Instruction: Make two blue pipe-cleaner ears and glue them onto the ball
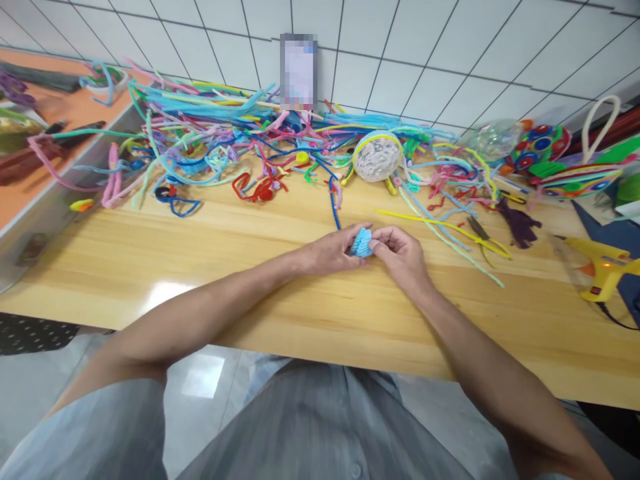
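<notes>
Over the front middle of the table, a small light blue coil of pipe cleaner [362, 243] sits between my two hands. My left hand [333, 251] is closed around its left side, with the thumb above and the fingers below. The thumb and index finger of my right hand [399, 250] pinch the coil's right edge. Part of the coil is hidden by the fingers. A dark blue pipe cleaner [334, 203] lies just beyond my left hand. Past my right hand lies a long yellow pipe cleaner [425, 219].
Loose pipe cleaners [215, 147] heap along the tiled wall, beneath a propped phone [299, 72]. A clear ball with yellow trim [377, 159] stands among them. To the right lie pliers [481, 237] and a yellow glue gun [603, 267] with a lit light. A plastic bin [75, 180] borders the left.
</notes>
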`<state>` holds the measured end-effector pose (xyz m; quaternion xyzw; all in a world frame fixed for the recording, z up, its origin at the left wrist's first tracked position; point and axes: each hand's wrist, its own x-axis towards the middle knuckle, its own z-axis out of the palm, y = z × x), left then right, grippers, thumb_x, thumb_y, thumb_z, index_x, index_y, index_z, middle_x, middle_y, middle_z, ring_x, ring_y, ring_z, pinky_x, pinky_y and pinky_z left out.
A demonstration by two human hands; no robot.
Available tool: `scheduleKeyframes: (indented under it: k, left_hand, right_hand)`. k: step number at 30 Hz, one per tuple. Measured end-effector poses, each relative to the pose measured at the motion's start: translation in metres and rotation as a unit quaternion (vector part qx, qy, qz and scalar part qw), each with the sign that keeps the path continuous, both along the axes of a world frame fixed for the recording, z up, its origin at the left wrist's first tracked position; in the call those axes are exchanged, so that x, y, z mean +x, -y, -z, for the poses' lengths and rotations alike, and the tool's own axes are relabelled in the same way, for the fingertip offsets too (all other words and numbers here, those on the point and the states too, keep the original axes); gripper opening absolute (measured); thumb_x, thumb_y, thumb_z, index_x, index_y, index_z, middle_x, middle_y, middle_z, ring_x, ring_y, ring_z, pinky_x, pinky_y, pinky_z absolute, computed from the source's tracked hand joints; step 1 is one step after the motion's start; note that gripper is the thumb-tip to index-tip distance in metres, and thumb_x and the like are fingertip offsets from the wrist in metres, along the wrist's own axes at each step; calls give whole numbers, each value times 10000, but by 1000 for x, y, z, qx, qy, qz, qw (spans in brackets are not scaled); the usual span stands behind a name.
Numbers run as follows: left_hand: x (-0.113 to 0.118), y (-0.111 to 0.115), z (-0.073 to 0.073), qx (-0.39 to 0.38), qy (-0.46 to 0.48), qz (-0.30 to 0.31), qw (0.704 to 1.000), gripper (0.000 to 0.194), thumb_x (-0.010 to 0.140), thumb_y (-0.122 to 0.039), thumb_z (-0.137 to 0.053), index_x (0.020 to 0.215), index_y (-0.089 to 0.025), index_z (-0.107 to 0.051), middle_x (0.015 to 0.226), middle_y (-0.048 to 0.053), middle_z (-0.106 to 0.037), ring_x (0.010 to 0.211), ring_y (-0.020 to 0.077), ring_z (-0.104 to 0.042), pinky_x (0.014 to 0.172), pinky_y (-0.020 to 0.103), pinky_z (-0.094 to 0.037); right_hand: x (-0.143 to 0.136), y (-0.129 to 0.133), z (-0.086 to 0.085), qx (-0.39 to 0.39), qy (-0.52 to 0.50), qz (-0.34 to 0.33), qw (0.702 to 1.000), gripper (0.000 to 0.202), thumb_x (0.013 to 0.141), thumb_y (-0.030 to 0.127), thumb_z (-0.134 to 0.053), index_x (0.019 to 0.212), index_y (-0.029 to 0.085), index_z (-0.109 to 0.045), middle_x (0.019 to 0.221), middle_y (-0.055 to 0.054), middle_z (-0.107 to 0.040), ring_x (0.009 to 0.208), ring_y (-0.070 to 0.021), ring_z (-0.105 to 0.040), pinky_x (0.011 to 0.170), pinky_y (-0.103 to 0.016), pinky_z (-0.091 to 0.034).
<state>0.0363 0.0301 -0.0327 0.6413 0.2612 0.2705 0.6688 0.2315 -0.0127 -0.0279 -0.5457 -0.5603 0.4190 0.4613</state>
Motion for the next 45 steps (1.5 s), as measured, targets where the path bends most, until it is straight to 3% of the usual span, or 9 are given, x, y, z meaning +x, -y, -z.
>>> scheduleKeyframes:
  k: [7,11,14,18,24,31,36,42,45]
  left_hand:
    - [-2,11,-8,152,-58,-12,987,821,784,-166,-683,1575,-150,-463,1216,106,-706,1063,238,-676,1016,353,-522]
    - [-2,15,-11,185,-90,-34,978,844,845,-258,-731,1618,-144,-413,1173,102,-720,888,192,-667,869,306,-538]
    - [-3,16,-11,219,-75,-63,971,682,896,-309,-747,1537,-187,-549,1152,95,-751,804,165,-663,851,290,-538]
    - [-5,15,-9,248,-44,-78,965,360,950,-348,-725,1291,-238,-761,1202,106,-781,1001,212,-730,977,313,-541]
    - [-7,17,-7,284,8,-90,954,309,988,-368,-688,1250,-243,-794,1104,124,-800,1010,208,-742,951,326,-568]
    - [-9,29,-15,349,-31,-70,934,297,1004,-349,-633,1243,-230,-764,1074,132,-788,1013,233,-730,984,382,-563]
    - [-2,34,-14,225,-14,-115,967,425,990,-379,-660,1382,-218,-630,1013,73,-745,900,191,-682,892,326,-550]
    - [3,28,-23,6,35,-90,995,371,934,-545,-702,898,-180,-645,811,22,-682,764,151,-620,781,281,-509]
    - [1,26,-25,-43,38,-100,993,426,919,-602,-686,864,-188,-605,741,19,-676,696,151,-615,733,290,-506]
  right_hand:
    - [0,7,-7,2,36,-66,997,234,803,414,-794,867,206,-706,630,71,-518,575,-99,-441,559,-253,-346]
    - [4,4,-6,-33,-46,-73,996,367,789,535,-833,808,209,-666,618,66,-521,552,-94,-416,538,-247,-332]
    - [8,1,-3,-73,-123,-68,987,459,747,628,-857,817,210,-679,575,73,-490,505,-85,-360,485,-239,-269]
    - [10,1,-5,-117,-172,-62,976,502,677,645,-906,835,216,-697,576,63,-516,498,-87,-375,462,-234,-260]
    - [3,4,-9,-123,-191,-70,971,534,647,672,-923,853,221,-726,560,61,-537,481,-84,-390,447,-227,-278]
    - [7,10,-12,-96,-210,-99,968,553,634,666,-935,868,223,-702,641,59,-585,480,-71,-390,442,-224,-301]
    - [7,12,-13,-52,-205,-79,974,513,707,628,-908,839,229,-614,605,79,-569,463,-67,-381,453,-217,-318]
    - [6,15,-13,-5,-160,-68,985,529,760,606,-880,1062,253,-628,698,66,-616,524,-100,-488,493,-235,-413]
    - [12,16,-12,55,-89,-75,992,565,843,570,-830,1278,265,-637,814,21,-681,662,-140,-607,581,-262,-488]
